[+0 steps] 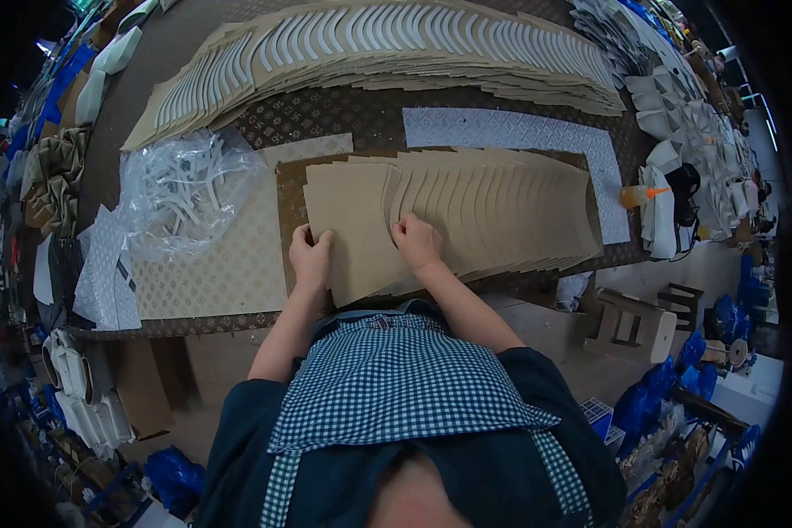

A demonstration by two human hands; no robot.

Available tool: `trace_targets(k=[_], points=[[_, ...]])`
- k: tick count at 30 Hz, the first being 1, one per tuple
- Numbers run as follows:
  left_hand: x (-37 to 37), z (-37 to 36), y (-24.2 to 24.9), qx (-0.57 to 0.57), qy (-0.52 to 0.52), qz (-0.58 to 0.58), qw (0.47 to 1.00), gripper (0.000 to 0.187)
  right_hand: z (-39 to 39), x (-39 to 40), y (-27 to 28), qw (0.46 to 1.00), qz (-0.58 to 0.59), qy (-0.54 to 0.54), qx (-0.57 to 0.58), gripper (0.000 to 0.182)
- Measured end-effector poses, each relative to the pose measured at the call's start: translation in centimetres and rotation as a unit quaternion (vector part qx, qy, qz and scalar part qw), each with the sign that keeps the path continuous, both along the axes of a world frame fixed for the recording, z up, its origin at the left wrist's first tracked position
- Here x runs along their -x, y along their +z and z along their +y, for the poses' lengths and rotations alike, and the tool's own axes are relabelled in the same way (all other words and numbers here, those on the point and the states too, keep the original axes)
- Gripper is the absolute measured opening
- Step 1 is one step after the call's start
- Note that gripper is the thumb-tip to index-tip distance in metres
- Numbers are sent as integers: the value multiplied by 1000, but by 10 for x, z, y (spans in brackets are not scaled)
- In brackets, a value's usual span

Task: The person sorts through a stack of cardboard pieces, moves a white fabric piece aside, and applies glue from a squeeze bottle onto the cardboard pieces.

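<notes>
Tan sheets (502, 207) lie fanned out in an overlapping row on a brown board (290, 207) in front of me. The leftmost sheet (352, 216) shows most of its face. At its left edge is my left hand (311, 257), thumb and fingers closed on that edge. My right hand (416, 242) rests by the sheet's right edge, over the neighbouring sheets, with its fingers curled in; what it pinches, if anything, is too small to make out.
Beyond the row, a long fan of tan pieces with white curved strips (370, 35) spans the table (326, 110). A clear plastic bag (180, 189) of white strips lies left. An orange-tipped bottle (638, 195) is at right. A stool (629, 326) stands below the table's right side.
</notes>
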State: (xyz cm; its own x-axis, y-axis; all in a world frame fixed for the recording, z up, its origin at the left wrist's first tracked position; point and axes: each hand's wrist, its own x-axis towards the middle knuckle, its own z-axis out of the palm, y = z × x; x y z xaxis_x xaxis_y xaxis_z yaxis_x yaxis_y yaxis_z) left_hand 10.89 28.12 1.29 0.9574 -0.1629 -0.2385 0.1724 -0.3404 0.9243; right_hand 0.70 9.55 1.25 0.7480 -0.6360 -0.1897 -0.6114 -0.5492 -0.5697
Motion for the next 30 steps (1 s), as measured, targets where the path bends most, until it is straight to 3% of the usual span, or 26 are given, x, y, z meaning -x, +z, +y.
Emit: trace_targets(k=[11, 17, 30], points=[[-9, 12, -13, 31, -1, 49, 998, 21, 1, 2, -4, 1000, -9, -6, 11, 21], [-10, 14, 10, 45, -3, 94, 995, 23, 1, 2, -8, 999, -26, -11, 20, 20], [-18, 18, 6, 50, -10, 127, 991, 23, 3, 3, -2, 1000, -10, -10, 12, 17]])
